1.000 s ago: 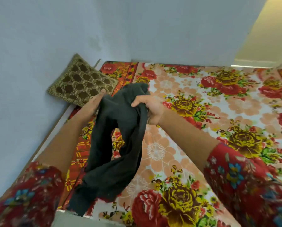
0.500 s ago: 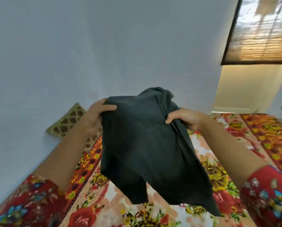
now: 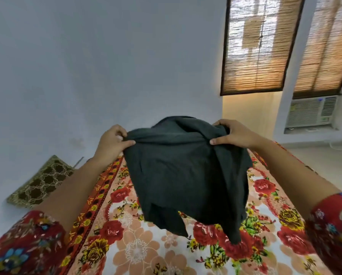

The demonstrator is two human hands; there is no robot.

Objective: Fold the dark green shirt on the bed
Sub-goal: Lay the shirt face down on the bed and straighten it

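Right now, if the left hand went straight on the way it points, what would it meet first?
The dark green shirt it pinches: the left hand points up and rightward into the bunched top edge. Beyond that, probably the pale wall, though depth is unclear.

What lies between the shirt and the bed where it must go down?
Nothing visible. The left hand and right hand hold the shirt above the bed; the cushion lies aside by the wall.

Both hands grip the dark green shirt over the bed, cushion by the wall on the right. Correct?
No: the head view shows the cushion by the wall on the left. The left hand and right hand do grip the dark green shirt over the bed.
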